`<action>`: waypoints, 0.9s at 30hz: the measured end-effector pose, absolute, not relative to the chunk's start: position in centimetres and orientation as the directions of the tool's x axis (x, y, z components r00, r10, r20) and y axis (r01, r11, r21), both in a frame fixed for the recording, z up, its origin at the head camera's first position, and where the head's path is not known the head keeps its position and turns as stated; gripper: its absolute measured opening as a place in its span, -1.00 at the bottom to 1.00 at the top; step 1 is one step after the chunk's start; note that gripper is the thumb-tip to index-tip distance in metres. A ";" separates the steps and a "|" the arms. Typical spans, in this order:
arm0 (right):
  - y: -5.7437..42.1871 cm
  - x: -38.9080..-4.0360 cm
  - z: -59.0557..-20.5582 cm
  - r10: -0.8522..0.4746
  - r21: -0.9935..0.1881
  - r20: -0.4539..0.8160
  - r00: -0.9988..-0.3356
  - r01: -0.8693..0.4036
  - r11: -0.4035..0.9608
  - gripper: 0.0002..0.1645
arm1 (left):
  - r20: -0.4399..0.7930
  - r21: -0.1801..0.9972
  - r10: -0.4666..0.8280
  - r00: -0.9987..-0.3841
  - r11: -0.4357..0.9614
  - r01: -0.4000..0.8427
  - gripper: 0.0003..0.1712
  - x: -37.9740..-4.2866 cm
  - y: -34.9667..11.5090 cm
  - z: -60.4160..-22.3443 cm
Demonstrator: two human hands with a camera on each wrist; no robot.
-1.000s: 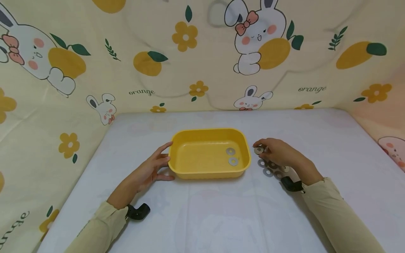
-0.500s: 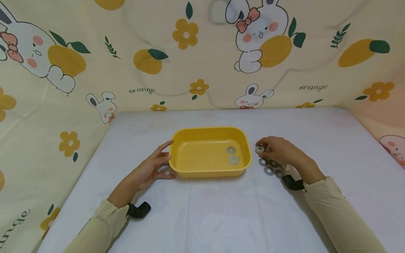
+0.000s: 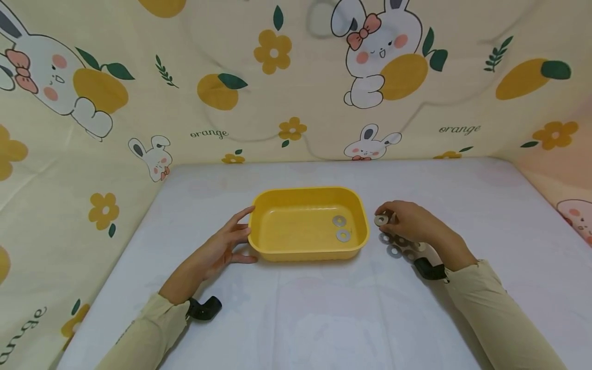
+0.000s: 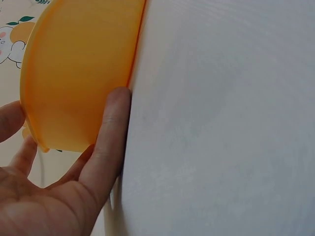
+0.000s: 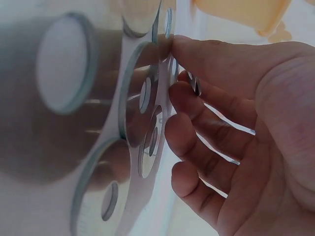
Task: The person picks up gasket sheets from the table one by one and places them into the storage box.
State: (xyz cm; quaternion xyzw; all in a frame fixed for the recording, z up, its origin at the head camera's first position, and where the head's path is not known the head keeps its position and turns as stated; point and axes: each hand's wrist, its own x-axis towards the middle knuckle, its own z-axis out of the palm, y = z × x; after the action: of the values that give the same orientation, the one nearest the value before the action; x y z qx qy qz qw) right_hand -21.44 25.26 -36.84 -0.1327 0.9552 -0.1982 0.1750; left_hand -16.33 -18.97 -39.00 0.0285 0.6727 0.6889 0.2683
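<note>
A yellow plastic tray [image 3: 305, 255] stands on the white tabletop with two flat metal washers [image 3: 343, 235] lying inside near its right end. My left hand [image 3: 216, 252] touches the tray's left end, fingers spread and fairly straight; in the left wrist view one finger [image 4: 109, 132] lies along the tray's lower edge. Just right of the tray, my right hand [image 3: 418, 223] pinches a washer [image 3: 381, 220] between thumb and fingertips. Several more washers [image 3: 394, 251] lie beneath and beside that hand, partly hidden by it; the right wrist view shows these loose washers [image 5: 132, 115] up close.
A white cloth [image 3: 314, 313] covers the table. Behind it and at the sides hangs a cream curtain [image 3: 259, 108] printed with rabbits, oranges and flowers. Black wrist cameras [image 3: 205, 308] sit below each hand.
Neither hand has visibly moved against the tray or the washers; only the head view has shifted slightly.
</note>
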 end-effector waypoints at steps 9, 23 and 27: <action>25.2 -21.3 -36.6 -0.325 -0.402 -0.254 -0.911 -0.206 0.892 -0.57 | -0.322 0.942 0.402 -0.857 0.050 -0.331 -0.34 -16.3 -19.0 -39.0; 25.4 -21.5 -36.5 -0.279 -0.379 -0.158 -0.947 -0.202 0.903 -0.50 | -0.317 0.944 0.408 -0.856 0.045 -0.328 -0.33 -16.3 -19.0 -39.0; 25.3 -21.4 -36.2 -0.277 -0.380 -0.105 -0.955 -0.219 0.899 -0.50 | -0.318 0.944 0.406 -0.857 0.051 -0.326 -0.34 -16.2 -19.0 -39.0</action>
State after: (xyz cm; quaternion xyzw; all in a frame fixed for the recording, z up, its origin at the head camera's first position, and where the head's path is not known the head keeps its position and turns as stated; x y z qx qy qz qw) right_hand -21.44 25.33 -36.16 -0.1276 0.9712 -0.1853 0.0783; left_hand -16.23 -19.00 -38.96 0.0294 0.6743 0.6883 0.2658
